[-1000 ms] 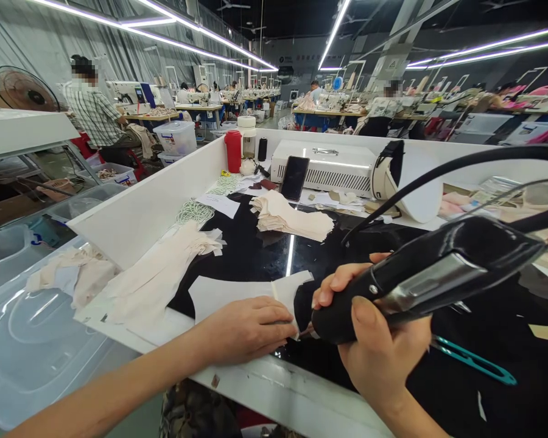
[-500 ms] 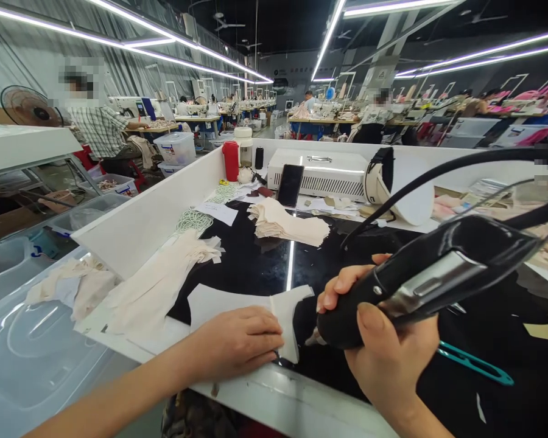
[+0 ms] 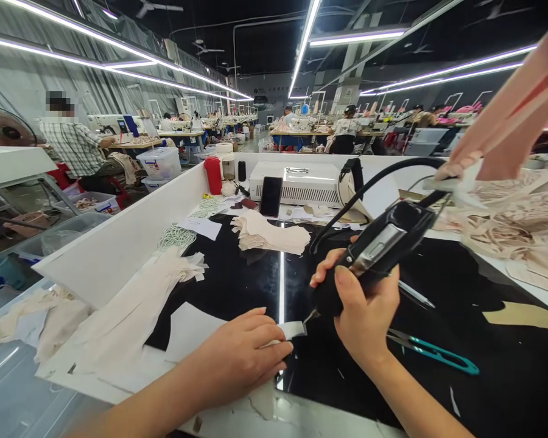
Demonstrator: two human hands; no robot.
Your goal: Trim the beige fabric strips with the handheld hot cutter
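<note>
My right hand (image 3: 363, 319) is wrapped round a black handheld cutting tool (image 3: 379, 246) with a thick black cable; its tip touches the edge of a white fabric piece (image 3: 196, 325) on the glossy black table (image 3: 484, 353). My left hand (image 3: 242, 356) presses down on that fabric with fingers curled, next to the tool tip. A narrow white strip (image 3: 293, 329) of the fabric sticks out between my two hands.
Teal thread snips (image 3: 432, 350) lie right of my right hand. Stacks of cream fabric (image 3: 267, 234), (image 3: 132, 307) lie on the table, with a phone (image 3: 271, 196), white machine (image 3: 296, 181) and red bottle (image 3: 213, 174) at the back. A white wall (image 3: 119, 243) borders the left. Other people work at distant tables.
The view has pulled back and tilted. The tool tip has travelled along the white fabric, leaving a narrow strip at my left fingertips. A pink cloth now shows at the upper right.
</note>
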